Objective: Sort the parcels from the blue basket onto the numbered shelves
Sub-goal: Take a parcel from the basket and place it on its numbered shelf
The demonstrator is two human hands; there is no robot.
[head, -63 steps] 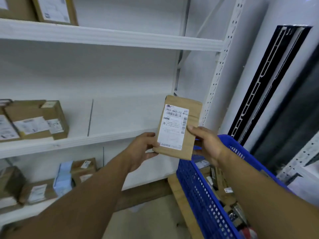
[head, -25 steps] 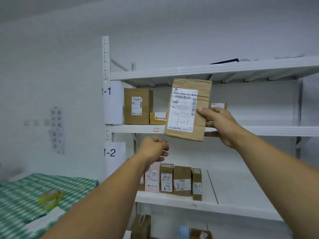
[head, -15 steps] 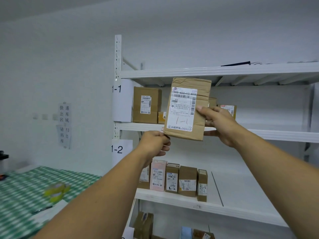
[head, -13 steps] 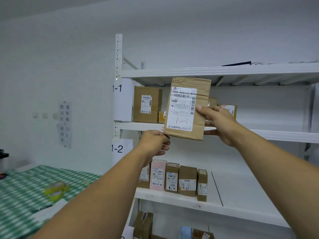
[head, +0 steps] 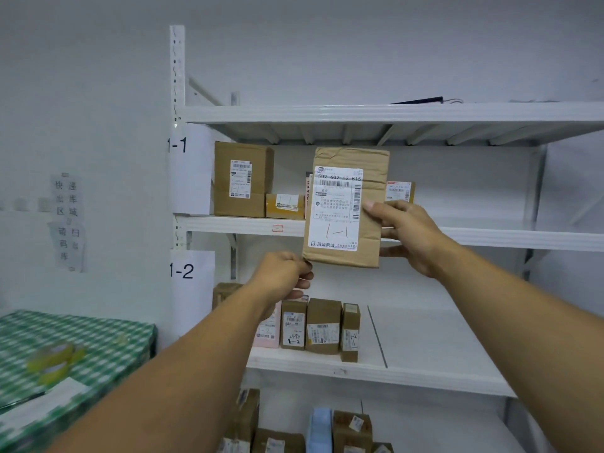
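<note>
The parcel [head: 346,207] is a flat brown paper packet with a white shipping label on its face, hand-marked "1-1". It is held upright in the air in front of the shelf [head: 242,224] tagged "1-1" by the sign [head: 189,168] on the upright post, its lower edge hanging below the shelf's front lip.

Judging by its wrinkled wrapping and taped folds, the parcel is probably light and only moderately stiff, with paper skin that may crease or slip a little under the fingers. It does not look fragile, though what is inside cannot be told. The side edges are the sensible places to hold it, since they keep the label readable and let the packet slide in edge-first.

The right hand [head: 408,237] has the parcel by its right edge: the thumb presses across the front beside the barcode and the fingers wrap behind, a firm pinch that seems to carry most of the weight. The left hand [head: 284,276] is curled nearly closed just below the bottom left corner; its fingertips look to touch or pinch that corner lightly, but the contact is too small to be sure.

On the shelf behind stand a large brown box [head: 242,179], a small flat box [head: 284,206] next to it, and another labelled packet [head: 400,191] peeking out to the right. The open space right of these looks like the natural place to set the parcel.
</note>
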